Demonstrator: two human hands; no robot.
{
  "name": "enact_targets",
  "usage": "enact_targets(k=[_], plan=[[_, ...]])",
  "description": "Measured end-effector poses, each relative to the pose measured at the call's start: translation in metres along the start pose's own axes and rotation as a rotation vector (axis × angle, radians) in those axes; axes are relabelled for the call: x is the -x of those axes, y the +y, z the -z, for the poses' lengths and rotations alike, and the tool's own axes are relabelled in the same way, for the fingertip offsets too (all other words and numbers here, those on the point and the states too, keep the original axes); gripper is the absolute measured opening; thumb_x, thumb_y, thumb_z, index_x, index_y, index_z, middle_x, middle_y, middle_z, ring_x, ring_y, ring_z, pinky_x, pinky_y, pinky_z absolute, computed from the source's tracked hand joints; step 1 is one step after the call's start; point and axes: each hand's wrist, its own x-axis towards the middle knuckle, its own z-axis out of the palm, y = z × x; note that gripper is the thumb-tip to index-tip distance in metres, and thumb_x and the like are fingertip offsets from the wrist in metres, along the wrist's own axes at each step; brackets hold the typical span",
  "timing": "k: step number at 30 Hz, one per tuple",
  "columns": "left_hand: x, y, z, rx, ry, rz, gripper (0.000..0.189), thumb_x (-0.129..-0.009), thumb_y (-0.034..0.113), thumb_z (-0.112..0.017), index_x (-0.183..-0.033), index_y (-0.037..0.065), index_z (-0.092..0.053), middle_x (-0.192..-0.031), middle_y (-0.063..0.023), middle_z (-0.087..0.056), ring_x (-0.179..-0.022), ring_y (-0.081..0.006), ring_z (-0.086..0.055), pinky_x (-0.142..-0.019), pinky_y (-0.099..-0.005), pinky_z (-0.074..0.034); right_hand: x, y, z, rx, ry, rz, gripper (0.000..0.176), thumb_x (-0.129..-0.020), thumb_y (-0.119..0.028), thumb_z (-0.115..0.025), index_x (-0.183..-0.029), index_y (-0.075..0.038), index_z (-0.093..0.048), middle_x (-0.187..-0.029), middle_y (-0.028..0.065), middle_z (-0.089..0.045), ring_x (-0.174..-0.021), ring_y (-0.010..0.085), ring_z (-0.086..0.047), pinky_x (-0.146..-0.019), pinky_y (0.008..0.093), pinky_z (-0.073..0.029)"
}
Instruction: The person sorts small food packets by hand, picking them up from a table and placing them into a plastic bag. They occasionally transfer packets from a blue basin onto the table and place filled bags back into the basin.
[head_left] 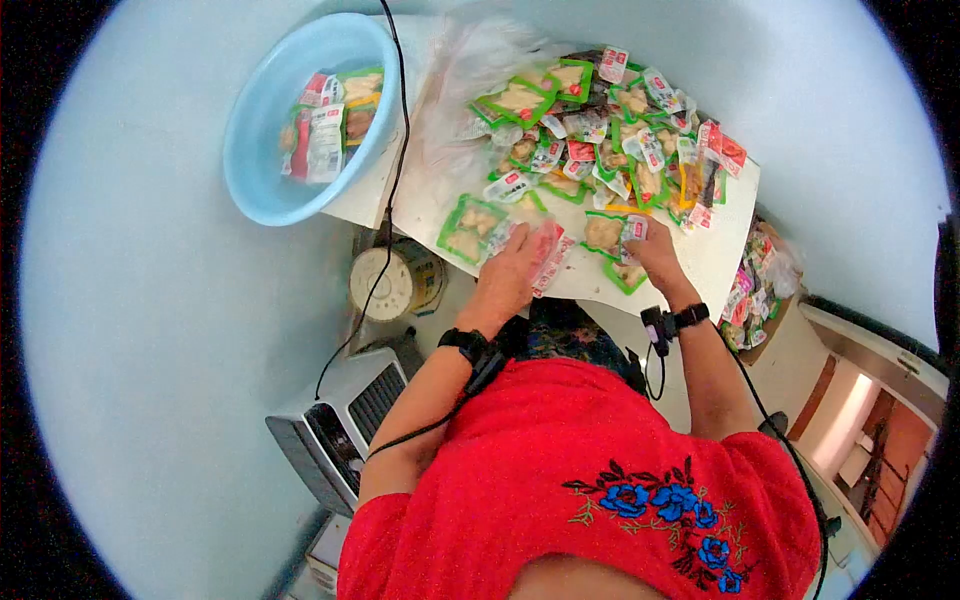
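Observation:
My left hand (510,268) is closed on a clear plastic bag with red print (550,258) near the table's front edge. Beside it lies a green-edged food packet (466,235), partly under the clear plastic. My right hand (655,258) pinches a green-edged food packet (603,233) by its white and red end, pale food showing through its window. Just below that one, another green-edged packet (626,277) rests at the table edge. A heap of small sealed food packets (640,150) spreads over the table (735,222) beyond both hands.
A light blue basin (245,165) holding several packets stands at the far left. Loose clear plastic bags (450,120) lie beside it. A black cable (403,130) hangs across the left side. On the right, below the table, is a box of packets (755,285). A lidded bucket (380,283) stands below left.

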Motion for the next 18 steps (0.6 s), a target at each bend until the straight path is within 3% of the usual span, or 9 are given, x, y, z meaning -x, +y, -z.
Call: enact_targets(k=[3, 9, 14, 18], plan=[[0.003, 0.005, 0.005, 0.003, 0.118, 0.021, 0.072, -0.072, 0.002, -0.063, -0.137, 0.015, -0.035, -0.133, -0.0171, -0.041, -0.097, -0.0387, -0.060, -0.071, -0.0424, -0.055, 0.028, -0.033, -0.005, -0.293, -0.054, 0.007, 0.039, -0.072, 0.004, -0.058, -0.111, 0.001, -0.056, -0.095, 0.0082, -0.066, -0.081, 0.0171, -0.065, -0.075, 0.0296, -0.052], [-0.002, -0.001, -0.007, 0.053, 0.164, -0.005, 0.080, -0.067, -0.003, -0.067, -0.137, 0.011, -0.033, -0.139, -0.0189, -0.035, -0.097, -0.0402, -0.060, -0.072, -0.0438, -0.055, 0.052, -0.047, -0.034, -0.409, -0.234, -0.036, 0.042, -0.075, 0.006, -0.057, -0.117, -0.001, -0.055, -0.097, 0.0073, -0.066, -0.084, 0.0167, -0.064, -0.074, 0.0292, -0.052], [0.002, 0.014, 0.012, 0.101, 0.104, 0.055, 0.078, -0.066, -0.004, -0.067, -0.135, 0.006, -0.034, -0.144, -0.0197, -0.030, -0.096, -0.0402, -0.060, -0.074, -0.0440, -0.054, 0.049, -0.045, -0.067, -0.310, -0.266, -0.061, 0.043, -0.077, 0.008, -0.057, -0.119, -0.002, -0.055, -0.096, 0.0039, -0.065, -0.084, 0.0136, -0.061, -0.073, 0.0261, -0.050], [0.004, 0.013, 0.009, 0.094, 0.109, 0.026, 0.077, -0.066, -0.004, -0.066, -0.136, 0.005, -0.034, -0.146, -0.0201, -0.028, -0.095, -0.0405, -0.061, -0.073, -0.0436, -0.054, 0.036, -0.034, -0.099, -0.404, -0.278, -0.047, 0.044, -0.078, 0.009, -0.057, -0.120, -0.003, -0.055, -0.100, 0.0031, -0.063, -0.089, 0.0131, -0.059, -0.076, 0.0282, -0.049]])
